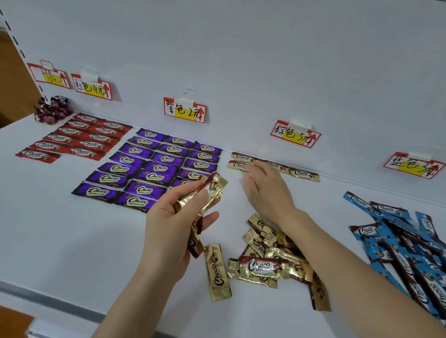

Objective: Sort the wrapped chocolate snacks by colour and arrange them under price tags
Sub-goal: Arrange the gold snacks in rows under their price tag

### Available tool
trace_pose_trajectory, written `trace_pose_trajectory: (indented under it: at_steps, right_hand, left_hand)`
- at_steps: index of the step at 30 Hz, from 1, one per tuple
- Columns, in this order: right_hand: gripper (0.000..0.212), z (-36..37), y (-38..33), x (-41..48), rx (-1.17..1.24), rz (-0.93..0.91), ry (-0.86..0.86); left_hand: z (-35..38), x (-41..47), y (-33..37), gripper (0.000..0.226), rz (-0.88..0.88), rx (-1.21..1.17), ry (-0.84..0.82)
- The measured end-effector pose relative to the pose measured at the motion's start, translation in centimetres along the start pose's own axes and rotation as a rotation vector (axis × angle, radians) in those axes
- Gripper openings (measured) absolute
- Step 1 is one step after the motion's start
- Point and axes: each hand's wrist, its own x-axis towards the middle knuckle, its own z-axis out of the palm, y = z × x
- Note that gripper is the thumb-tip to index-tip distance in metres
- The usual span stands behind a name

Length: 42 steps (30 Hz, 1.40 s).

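- I've got two bare hands in view, L hand (172, 225) & R hand (268, 193).
- L forearm (132, 300) is bare right to the bottom edge of my feed.
- R forearm (352, 276) is bare too, out to the lower-R corner.
- L thumbnail (205, 193) is short & plain; other nails too small for me to tell.

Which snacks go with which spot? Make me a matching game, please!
Things:
1. red snacks
2. purple snacks
3. blue snacks
4. gold bunch

Places:
A. gripped in the left hand
B. messy heap at the far right
C. tidy rows at the left
D. tidy grid in the middle

Pairs: 1-C, 2-D, 3-B, 4-A
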Motion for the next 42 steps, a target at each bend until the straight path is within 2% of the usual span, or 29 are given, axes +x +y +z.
trace_pose_trajectory:
  at_steps: [3,5,6,8,10,12,14,16,19,21,23,25,27,29,31,33,35,38,42]
  right_hand:
    - [0.033,-1.7,-1.1,-0.5,0.182,0.004,0.107]
    - [0.022,-3.5,-2.5,-1.2,0.413,0.051,0.156]
    - [0.016,-4.6,-3.4,-1.8,0.591,0.084,0.119]
    - [0.026,-6.7,-5.3,-3.3,0.912,0.116,-0.041]
    - [0.033,-7.8,-6.6,-4.9,0.913,0.057,-0.155]
    - [0.018,-8.1,-7.4,-6.0,0.841,0.0,-0.156]
    - [0.006,-8.2,-7.2,-6.4,0.87,0.044,-0.096]
    - [0.009,-8.6,-6.5,-6.5,0.95,0.124,-0.049]
    - [0.015,-9.1,-5.6,-6.8,1.017,0.161,-0.072]
    - [0.005,-9.0,-5.1,-7.1,1.017,0.152,-0.101]
    - [0.017,-8.9,-4.5,-7.3,0.988,0.153,-0.101]
    - [0.025,-9.0,-3.6,-7.1,0.965,0.161,-0.071]
    - [0.022,-8.7,-2.1,-6.4,0.879,0.215,0.028]
    - [0.014,-7.8,0.0,-5.5,0.644,0.316,0.138]
    - [0.017,-6.7,2.0,-4.8,0.315,0.376,0.121]
    - [0.026,-5.8,3.2,-4.8,0.075,0.351,0.065]
    - [0.033,-5.5,3.5,-5.1,-0.077,0.282,0.089]
    - [0.033,-5.1,3.1,-6.0,-0.138,0.146,0.149]
    - [0.033,-4.4,3.0,-6.2,-0.167,0.051,0.018]
  left_hand:
    - [0.0,-0.2,0.2,0.023,0.01,-0.002,-0.03]
    - [0.2,-0.4,0.3,0.026,0.026,0.021,-0.06]
    - [0.3,-0.6,0.3,0.025,0.031,0.036,-0.073]
    - [0.6,-0.9,0.2,0.018,0.034,0.053,-0.097]
    - [1.0,-1.2,0.1,0.012,0.036,0.074,-0.128]
    - [1.3,-1.6,0.0,0.014,0.028,0.1,-0.171]
    - [1.6,-2.0,0.0,0.022,-0.004,0.089,-0.209]
    - [1.8,-2.3,0.1,0.023,-0.036,0.064,-0.223]
    - [2.0,-2.4,0.2,0.019,-0.022,0.084,-0.215]
    - [2.2,-2.3,0.1,0.015,0.001,0.121,-0.201]
    - [2.5,-2.2,-0.1,0.004,0.009,0.156,-0.194]
    - [2.7,-2.2,-0.4,0.012,0.009,0.18,-0.189]
    - [2.7,-2.0,-0.6,0.017,-0.021,0.153,-0.166]
    - [2.6,-1.7,-0.8,0.015,-0.075,0.111,-0.131]
    - [2.4,-1.5,-0.9,0.011,-0.126,0.082,-0.126]
    - [2.3,-1.3,-1.0,0.012,-0.156,0.068,-0.151]
    - [2.2,-1.1,-1.1,0.014,-0.151,0.071,-0.173]
    - [2.1,-0.8,-1.2,0.015,-0.142,0.072,-0.182]
    - [2.1,-0.6,-1.4,0.015,-0.141,0.084,-0.186]
